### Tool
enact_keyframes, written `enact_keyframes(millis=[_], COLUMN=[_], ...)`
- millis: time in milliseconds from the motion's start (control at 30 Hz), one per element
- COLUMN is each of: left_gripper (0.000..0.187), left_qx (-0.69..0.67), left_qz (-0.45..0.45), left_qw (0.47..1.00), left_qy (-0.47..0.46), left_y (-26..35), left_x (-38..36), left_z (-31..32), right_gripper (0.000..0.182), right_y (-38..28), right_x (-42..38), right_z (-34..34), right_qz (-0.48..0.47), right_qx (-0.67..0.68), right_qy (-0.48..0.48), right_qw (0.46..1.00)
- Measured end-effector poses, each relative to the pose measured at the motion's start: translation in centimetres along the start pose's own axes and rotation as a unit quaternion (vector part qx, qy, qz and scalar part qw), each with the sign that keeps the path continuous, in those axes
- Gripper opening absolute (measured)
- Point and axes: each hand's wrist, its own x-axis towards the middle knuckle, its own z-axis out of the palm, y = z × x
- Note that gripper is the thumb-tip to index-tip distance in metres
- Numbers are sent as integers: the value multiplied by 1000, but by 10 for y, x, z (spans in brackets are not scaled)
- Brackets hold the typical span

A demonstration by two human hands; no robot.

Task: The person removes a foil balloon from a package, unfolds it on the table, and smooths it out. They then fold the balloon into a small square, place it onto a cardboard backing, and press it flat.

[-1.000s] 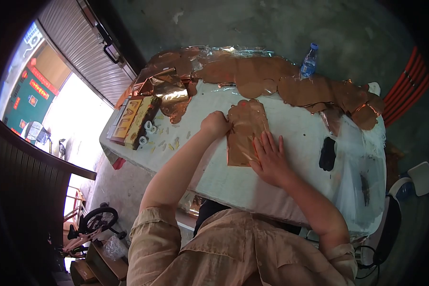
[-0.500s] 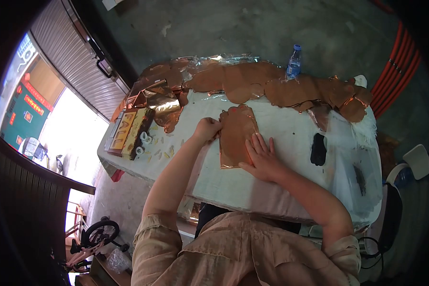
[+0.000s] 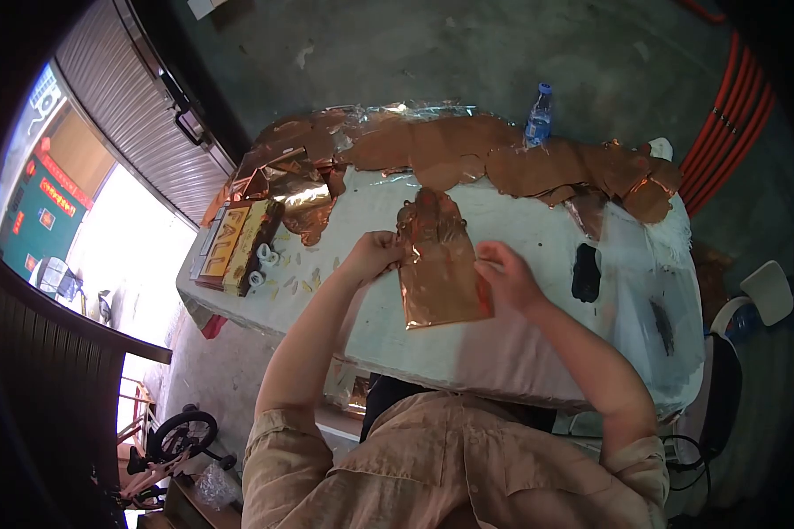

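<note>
A flat, folded copper-coloured foil balloon (image 3: 445, 282) lies in front of me, its lobed end pointing away and its straight end towards me. My left hand (image 3: 375, 256) pinches its left edge near the upper part. On the other side, my right hand (image 3: 507, 275) has its fingers curled at the right edge, with thumb and fingertips closed on the foil. Light glints off the foil's surface. More flat copper foil balloons (image 3: 423, 145) lie overlapping along the far side of the table (image 3: 370, 331).
At the left are a box with yellow lettering (image 3: 229, 242), white rolls (image 3: 265, 256) and small scattered scraps. A water bottle (image 3: 539, 119) stands at the back. A black object (image 3: 586, 272) and clear plastic sheets (image 3: 631, 282) lie right. A chair (image 3: 723, 388) stands beyond.
My right hand has gone from lying flat on the foil to pinching its right edge. The foil has shifted slightly towards me and now looks shinier.
</note>
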Motion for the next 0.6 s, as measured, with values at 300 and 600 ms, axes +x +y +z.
enact_keyframes(millis=[300, 600], left_gripper=[7, 16], left_qx=[-96, 62], left_qz=[19, 54], left_qw=[993, 997], left_qy=[-71, 1], left_y=[-12, -14], left_x=[-27, -34], left_z=[10, 21], right_gripper=[27, 12], right_y=[-30, -20], right_x=[32, 32], right_z=[-24, -15], right_qz=[241, 199], right_qx=[197, 90], right_qy=[-150, -150], right_qw=[938, 964])
